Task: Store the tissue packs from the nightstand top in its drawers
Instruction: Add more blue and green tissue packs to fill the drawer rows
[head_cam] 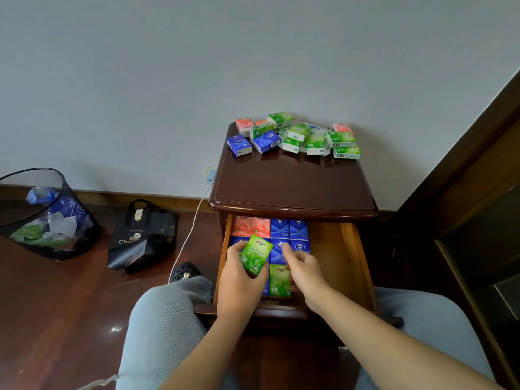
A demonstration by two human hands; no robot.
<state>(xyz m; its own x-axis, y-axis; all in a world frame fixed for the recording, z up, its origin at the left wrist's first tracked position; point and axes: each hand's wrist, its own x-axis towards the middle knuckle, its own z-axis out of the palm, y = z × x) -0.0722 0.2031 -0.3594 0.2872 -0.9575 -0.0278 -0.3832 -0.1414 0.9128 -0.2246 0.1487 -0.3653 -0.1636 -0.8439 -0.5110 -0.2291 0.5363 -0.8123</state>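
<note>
Left hand [239, 280] grips a green pack [256, 256]; right hand [302, 267] presses packed rows in drawer [343, 249].

The left hand [239, 282] grips a green tissue pack [255, 256] above the open top drawer [346, 249] of the nightstand [289, 181]. The right hand [305, 270] reaches into the drawer, fingers on a blue pack [279, 250] beside another green pack [280, 281]. More loose packs [295, 135] are heaped along the nightstand's back edge.
</note>
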